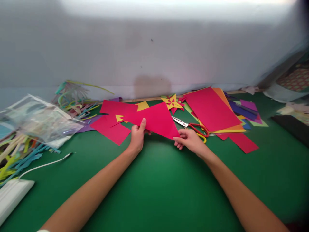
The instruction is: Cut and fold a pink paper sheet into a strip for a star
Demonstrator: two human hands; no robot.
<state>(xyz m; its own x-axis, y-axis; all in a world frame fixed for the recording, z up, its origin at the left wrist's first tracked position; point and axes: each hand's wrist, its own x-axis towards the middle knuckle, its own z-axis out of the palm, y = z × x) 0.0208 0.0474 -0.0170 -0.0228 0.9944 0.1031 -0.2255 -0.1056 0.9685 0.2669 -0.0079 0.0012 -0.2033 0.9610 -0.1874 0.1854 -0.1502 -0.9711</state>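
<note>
A sheet of red paper (156, 120) is held up over the green table, tilted, between both my hands. My left hand (138, 137) pinches its lower edge, thumb on top and fingers behind. At the sheet's lower right corner my right hand (189, 140) grips it between thumb and fingers. Just behind my right hand lie scissors (184, 124) with red handles, blades pointing left; a yellow handle loop (202, 137) shows below them. Beyond the held sheet sits a folded yellow and red paper star (172, 102). More red paper (113, 129) lies to the left behind it.
A stack of red and orange sheets (212, 109) lies at the back right, with purple and blue pieces beside it. Left are a clear plastic bag (41, 119), many coloured paper strips (21, 154), a white cable (45, 165) and a white box-like device (15, 193). A wall (108, 51) stands behind.
</note>
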